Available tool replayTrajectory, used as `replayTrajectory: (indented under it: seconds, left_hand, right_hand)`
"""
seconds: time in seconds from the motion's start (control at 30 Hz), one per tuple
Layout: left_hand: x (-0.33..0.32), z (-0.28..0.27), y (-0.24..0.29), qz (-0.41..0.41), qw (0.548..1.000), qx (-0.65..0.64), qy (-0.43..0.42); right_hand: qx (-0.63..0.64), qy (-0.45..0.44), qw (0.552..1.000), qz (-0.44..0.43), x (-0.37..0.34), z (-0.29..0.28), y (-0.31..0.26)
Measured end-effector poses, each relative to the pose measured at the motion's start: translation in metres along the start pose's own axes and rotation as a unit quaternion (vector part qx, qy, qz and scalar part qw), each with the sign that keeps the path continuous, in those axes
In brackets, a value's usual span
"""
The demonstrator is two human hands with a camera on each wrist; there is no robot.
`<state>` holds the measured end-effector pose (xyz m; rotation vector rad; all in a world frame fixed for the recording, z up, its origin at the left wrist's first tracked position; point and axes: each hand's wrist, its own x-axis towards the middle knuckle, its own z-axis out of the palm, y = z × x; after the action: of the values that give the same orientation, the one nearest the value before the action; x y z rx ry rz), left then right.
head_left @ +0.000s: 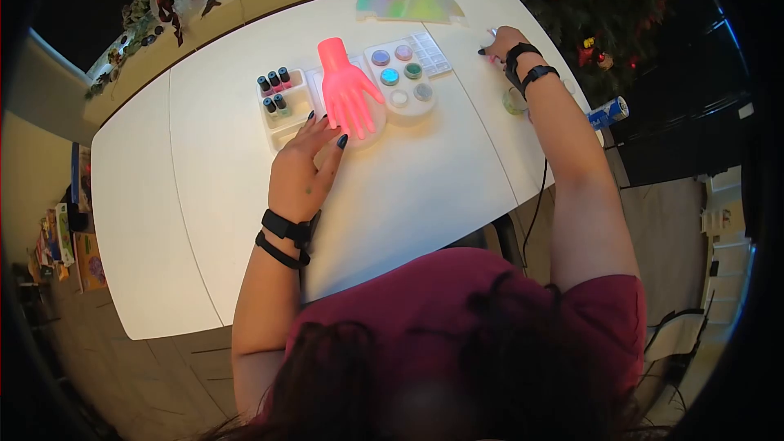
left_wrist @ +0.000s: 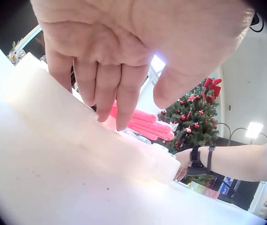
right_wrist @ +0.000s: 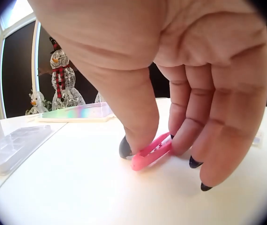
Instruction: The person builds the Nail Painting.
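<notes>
My left hand lies with relaxed, extended fingers beside the pink practice hand, fingertips at the near edge of its white base. In the left wrist view, the left palm faces the camera, and its fingers overlap the pink fingers. At the table's far right, my right hand pinches slim pink nail clippers between thumb and fingers, close over the white tabletop. The outer two fingers of that hand extend past the clippers. Dark polish shows on the nails of both hands.
Several small polish bottles stand in a white tray left of the practice hand. Glitter pots and a clear compartment box are to its right. A pastel half-round mat lies behind; a blue can is at the right edge.
</notes>
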<state>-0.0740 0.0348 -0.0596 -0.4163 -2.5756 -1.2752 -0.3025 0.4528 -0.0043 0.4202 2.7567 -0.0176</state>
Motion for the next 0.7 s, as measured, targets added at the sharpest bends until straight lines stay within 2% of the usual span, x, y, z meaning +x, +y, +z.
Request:
replayTrajectory:
  seconds: [0.1,0.17,0.27,0.33,0.37,0.43,0.5,0.53,0.57,0.7]
  left_hand:
    - [-0.001,-0.003,0.004,0.037,0.998,0.041,0.016]
    - [0.001,-0.015,0.023,-0.126,0.988,-0.082,-0.024]
    - [0.005,-0.028,0.044,-0.119,0.989,-0.085,0.022]
    - [0.008,-0.042,0.055,-0.101,0.99,-0.093,0.025]
    - [0.008,-0.047,0.057,-0.083,0.991,-0.101,0.025]
    - [0.009,-0.054,0.048,-0.075,0.994,-0.079,0.032]
    - [0.01,-0.057,0.038,-0.033,0.996,-0.061,0.061]
    - [0.015,-0.064,0.045,-0.089,0.99,-0.089,0.059]
    - [0.017,-0.064,0.043,-0.092,0.99,-0.086,0.061]
    - [0.016,-0.071,0.038,-0.093,0.987,-0.101,0.084]
  right_hand:
    - [0.008,0.029,1.0,-0.004,0.035,0.016,0.011]
    - [0.054,0.031,0.998,-0.011,0.052,0.023,0.014]
    - [0.008,-0.001,1.0,-0.012,0.06,0.018,0.012]
    - [0.037,0.005,0.999,-0.009,0.058,0.018,0.013]
    - [0.067,0.01,0.998,-0.005,0.057,0.018,0.013]
    - [0.054,-0.008,0.998,-0.012,0.062,0.017,0.01]
    - [0.041,-0.025,0.999,-0.018,0.066,0.019,0.012]
    - [0.092,-0.044,0.995,-0.016,0.067,0.02,0.014]
    - [0.142,-0.062,0.988,-0.013,0.068,0.022,0.017]
    - [0.118,-0.099,0.986,-0.068,0.074,0.029,0.017]
